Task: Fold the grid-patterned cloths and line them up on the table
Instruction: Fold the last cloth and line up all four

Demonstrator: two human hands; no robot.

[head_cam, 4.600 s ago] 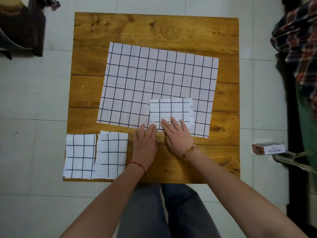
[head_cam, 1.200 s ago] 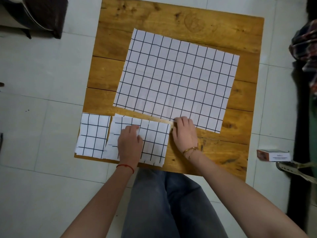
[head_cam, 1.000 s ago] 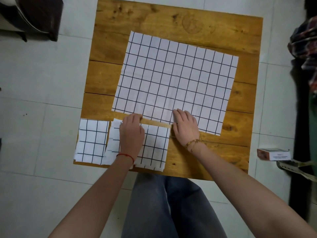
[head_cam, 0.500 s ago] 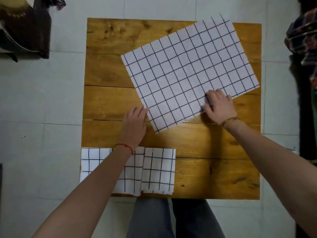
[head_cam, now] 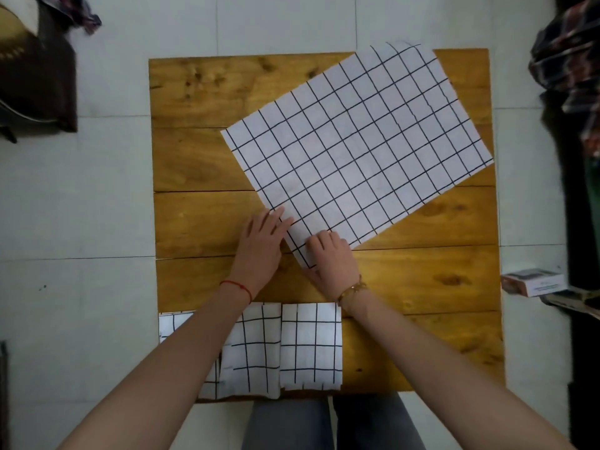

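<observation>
A large white cloth with a black grid (head_cam: 357, 151) lies flat but turned diagonally on the wooden table (head_cam: 201, 157); its far corner hangs past the table's back edge. My left hand (head_cam: 261, 245) rests with straight fingers on the cloth's left edge near the closest corner. My right hand (head_cam: 332, 259) sits on that corner with bent fingers pinching it. Three folded grid cloths lie in a row along the near left edge: one (head_cam: 170, 323) mostly under my left forearm, a middle one (head_cam: 256, 349), and a right one (head_cam: 311, 345).
A small box (head_cam: 532, 282) lies on the floor right of the table. Plaid fabric (head_cam: 571, 60) hangs at the upper right. A dark seat (head_cam: 35, 79) stands at the upper left. Bare wood shows at the table's near right (head_cam: 422, 345).
The folded cloth went into the row earlier. In the last half second my right hand slid from the big cloth's lower right edge to its near corner, and the cloth turned slightly more.
</observation>
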